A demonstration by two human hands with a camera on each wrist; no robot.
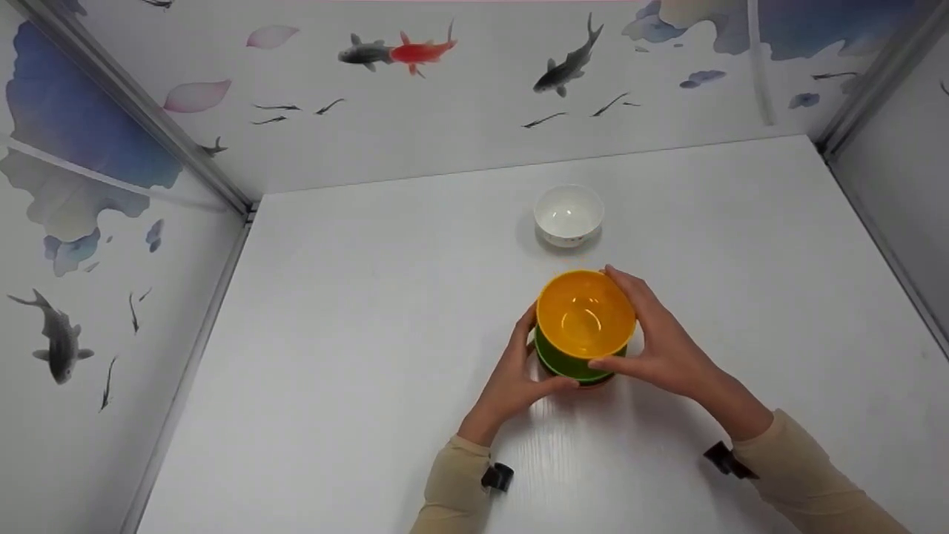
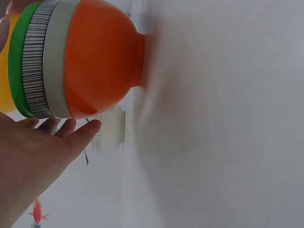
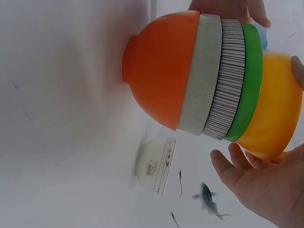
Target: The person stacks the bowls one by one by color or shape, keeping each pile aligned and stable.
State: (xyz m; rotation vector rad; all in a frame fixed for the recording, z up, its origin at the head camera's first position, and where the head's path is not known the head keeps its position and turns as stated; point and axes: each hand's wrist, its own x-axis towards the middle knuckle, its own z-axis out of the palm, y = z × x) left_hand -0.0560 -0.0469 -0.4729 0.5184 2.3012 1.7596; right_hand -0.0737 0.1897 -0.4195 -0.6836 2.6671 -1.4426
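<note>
A yellow bowl (image 1: 586, 311) sits at the top of a stack, partly out of the green bowl (image 1: 567, 365) under it and offset toward the far side. My right hand (image 1: 671, 356) holds the yellow bowl, thumb at the near rim and fingers at its far right side. Lower down, in the right wrist view, come a black-and-white striped bowl (image 3: 225, 78), a pale grey-green bowl (image 3: 203, 76) and an orange bowl (image 3: 159, 66) at the bottom. My left hand (image 1: 511, 386) grips the stack below the yellow bowl, fingers along its left side and thumb in front.
Behind the stack, a white bowl (image 1: 569, 211) with small printed marks stands upright on the white table (image 1: 356, 356). Panels painted with fish and petals rise at the back and left, and a plain grey panel (image 1: 904, 163) borders the right.
</note>
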